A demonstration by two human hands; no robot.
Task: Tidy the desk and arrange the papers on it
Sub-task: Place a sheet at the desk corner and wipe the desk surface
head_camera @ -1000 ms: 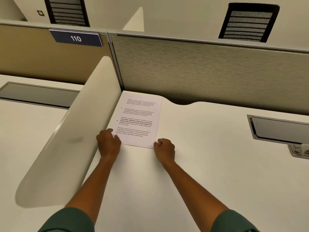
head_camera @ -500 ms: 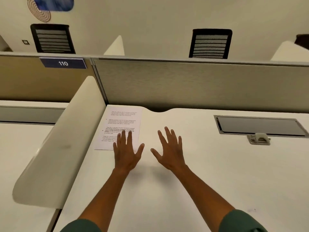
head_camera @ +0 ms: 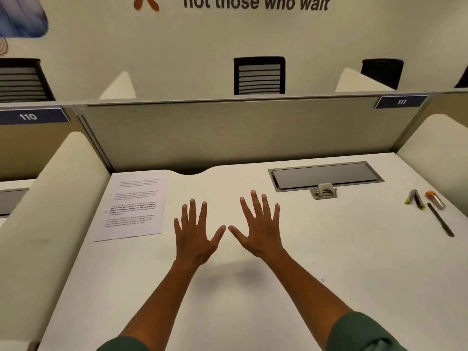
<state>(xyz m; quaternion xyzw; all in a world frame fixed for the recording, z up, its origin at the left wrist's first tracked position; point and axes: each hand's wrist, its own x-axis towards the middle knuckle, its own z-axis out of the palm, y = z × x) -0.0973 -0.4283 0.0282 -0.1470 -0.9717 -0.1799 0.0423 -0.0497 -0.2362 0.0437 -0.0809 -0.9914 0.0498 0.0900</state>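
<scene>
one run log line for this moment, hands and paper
left hand: open, spread, holds nothing | right hand: open, spread, holds nothing | paper: flat in desk far-left corner, untouched

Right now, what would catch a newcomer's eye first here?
Two spread hands, the left hand and right hand, hover mid-desk holding nothing. A printed paper lies at the desk's back left corner, and a stapler, pen and orange-capped tube sit far right.

Single head-worn view, looking forward and down along the desk [head_camera: 329, 287] from its near edge towards the far partition [head_camera: 240, 133] and the wall beyond (wide-angle, so the edges bow). Both forearms enter from the bottom edge, close to the lens.
</scene>
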